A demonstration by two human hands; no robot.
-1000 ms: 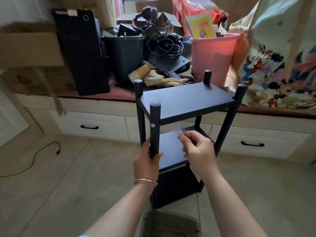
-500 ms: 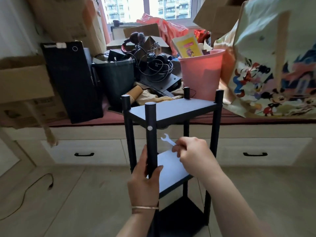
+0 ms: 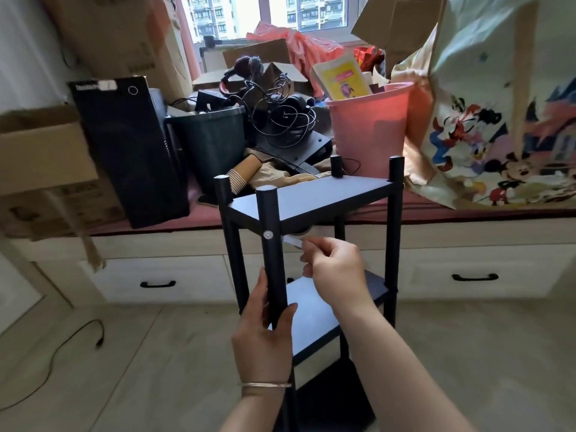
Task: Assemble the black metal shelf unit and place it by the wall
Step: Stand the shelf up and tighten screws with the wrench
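The black metal shelf unit [image 3: 314, 198] stands upright on the floor in front of me, with a top board, a middle board and a lower part hidden behind my arms. My left hand [image 3: 265, 338] grips its near front post below a silver bolt [image 3: 268, 234]. My right hand [image 3: 338, 269] pinches a small flat silver wrench [image 3: 293, 242], whose head lies just right of that bolt under the top board.
Behind the shelf runs a low window bench with white drawers [image 3: 162, 275]. On it stand a black computer tower [image 3: 127, 151], a dark bin [image 3: 212, 141], a pink bucket [image 3: 367, 132], cardboard boxes and a cartoon bag [image 3: 498, 120]. A black cable [image 3: 93, 332] lies on the floor at left.
The view has tilted up and the shelf now looks upright. My right hand has carried the wrench up and left, close to the bolt on the front post. My left hand keeps its grip.
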